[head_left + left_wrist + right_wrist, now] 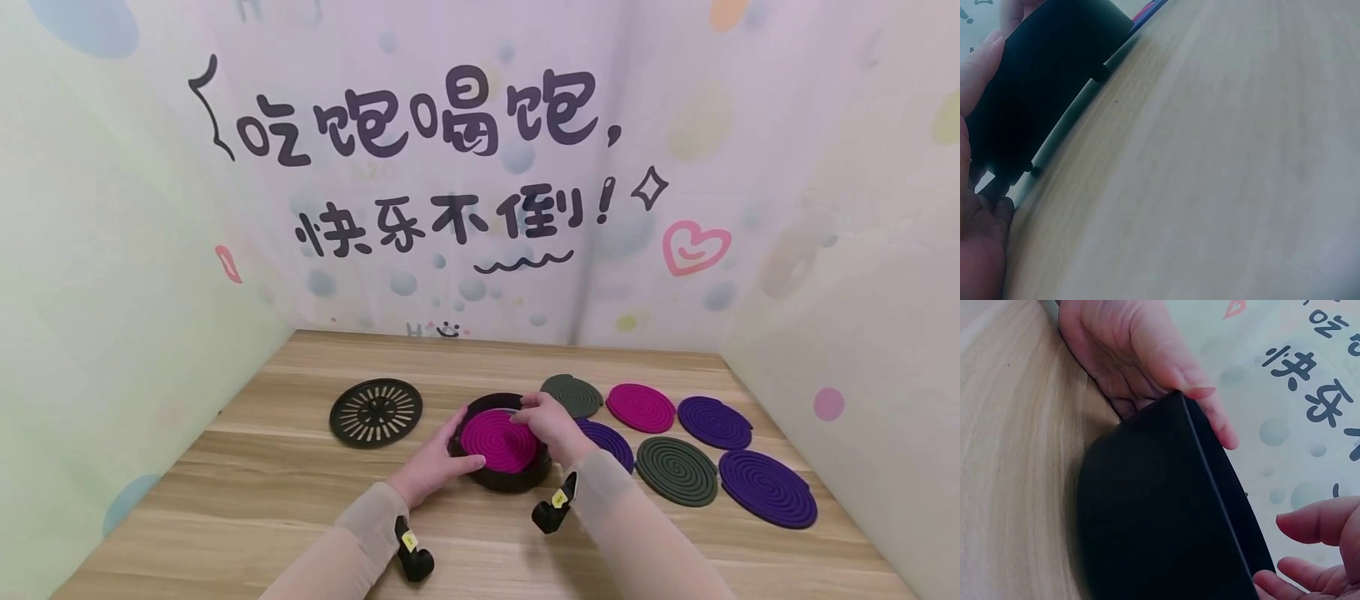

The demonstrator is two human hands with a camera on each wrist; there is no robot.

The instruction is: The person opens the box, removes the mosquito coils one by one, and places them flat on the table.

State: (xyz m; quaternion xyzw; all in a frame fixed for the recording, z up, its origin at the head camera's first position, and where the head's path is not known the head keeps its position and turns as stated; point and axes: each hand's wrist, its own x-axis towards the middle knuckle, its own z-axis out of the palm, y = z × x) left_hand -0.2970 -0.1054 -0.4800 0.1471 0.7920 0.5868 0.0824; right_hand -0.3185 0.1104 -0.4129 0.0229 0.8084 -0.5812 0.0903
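Note:
A round black mosquito coil holder (pixel 501 482) stands on the wooden table, and a magenta mosquito coil (pixel 497 442) lies inside it. My left hand (pixel 435 468) grips the holder's left side; in the right wrist view its thumb is over the rim, fingers along the wall. My right hand (pixel 553 423) is at the opposite rim, fingertips reaching over the inside beside the coil. In the right wrist view the thumb and fingers of the right hand (pixel 1325 553) are apart, with nothing between them. The holder's dark outer wall (pixel 1054 81) fills the left wrist view's upper left.
A black slotted lid (pixel 377 413) lies to the left of the holder. Several more coils are spread flat on the right, among them a green coil (pixel 677 471), a magenta coil (pixel 641 407) and a purple coil (pixel 768 488). A printed curtain (pixel 450 250) borders the table's back.

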